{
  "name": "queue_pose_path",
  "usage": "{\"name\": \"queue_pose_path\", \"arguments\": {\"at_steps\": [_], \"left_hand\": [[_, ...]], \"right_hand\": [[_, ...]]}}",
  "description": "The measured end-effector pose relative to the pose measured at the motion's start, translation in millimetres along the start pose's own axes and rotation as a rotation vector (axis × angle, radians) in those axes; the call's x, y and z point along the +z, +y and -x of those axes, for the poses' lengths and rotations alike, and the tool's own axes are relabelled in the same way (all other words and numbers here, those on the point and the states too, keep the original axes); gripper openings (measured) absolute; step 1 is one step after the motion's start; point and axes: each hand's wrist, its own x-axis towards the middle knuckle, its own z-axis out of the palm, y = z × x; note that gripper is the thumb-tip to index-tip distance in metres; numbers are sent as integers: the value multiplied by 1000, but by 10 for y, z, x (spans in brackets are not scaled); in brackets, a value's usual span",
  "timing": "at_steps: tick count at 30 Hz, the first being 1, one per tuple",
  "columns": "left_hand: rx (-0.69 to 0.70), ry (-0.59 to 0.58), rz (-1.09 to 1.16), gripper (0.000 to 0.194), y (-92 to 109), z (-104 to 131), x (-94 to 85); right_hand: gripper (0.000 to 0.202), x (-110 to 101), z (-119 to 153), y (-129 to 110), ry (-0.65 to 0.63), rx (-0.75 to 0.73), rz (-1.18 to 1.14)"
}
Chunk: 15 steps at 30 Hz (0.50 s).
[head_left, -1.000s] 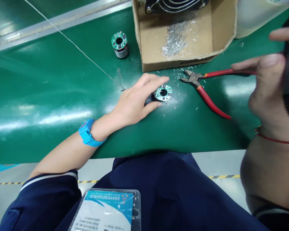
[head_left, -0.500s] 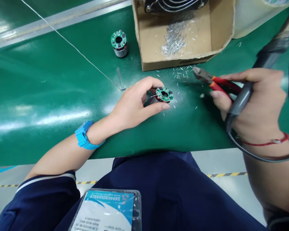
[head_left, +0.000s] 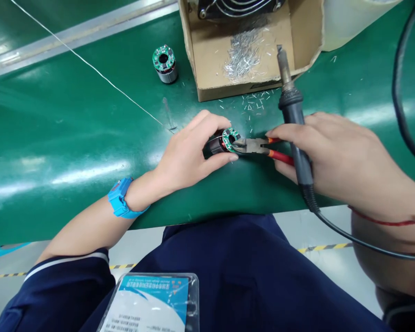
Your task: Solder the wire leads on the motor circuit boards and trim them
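Observation:
My left hand [head_left: 190, 157] is closed around a small motor stator [head_left: 217, 145] topped by a round green circuit board [head_left: 230, 138]. The stator lies tilted, its board facing right. Red-handled side cutters [head_left: 254, 145] are gripped in my right hand [head_left: 346, 159], their jaws touching the board's right edge. The same hand also holds a soldering iron [head_left: 299, 143], whose tip points away from me toward the box. Solder wire [head_left: 100, 74] runs from the upper left toward my left hand; its end there is hidden. Another stator [head_left: 166, 74] with a green board stands upright farther back.
A cardboard box [head_left: 228, 92] at the back holds a heap of cut metal leads [head_left: 244, 55] and a black fan [head_left: 240, 8]. Loose leads [head_left: 256, 103] lie before it. A pale container [head_left: 352, 23] stands right of the box. A black cable [head_left: 401, 92] hangs at right.
My right hand has moved left, bringing the side cutters onto the board. The soldering iron has swung left with it. The stator in my left hand has tilted over, its board turning rightward.

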Motion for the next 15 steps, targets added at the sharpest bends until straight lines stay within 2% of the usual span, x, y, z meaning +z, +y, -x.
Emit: {"name": "queue_pose_path", "arguments": {"at_steps": [4, 7, 9, 12, 15], "left_hand": [[9, 34, -3, 34, -18, 10, -4], [46, 84, 89, 34, -65, 22, 15], [90, 111, 151, 36, -98, 24, 31], [137, 133, 228, 36, -124, 26, 37], [116, 115, 276, 37, -125, 42, 18]], "right_hand": [[21, -15, -1, -64, 35, 32, 68], [25, 8, -33, -70, 70, 216, 185], [37, 37, -94, -44, 2, 408, 268], [57, 104, -225, 1, -173, 670, 308], [64, 179, -321, 22, -216, 770, 217]]}}
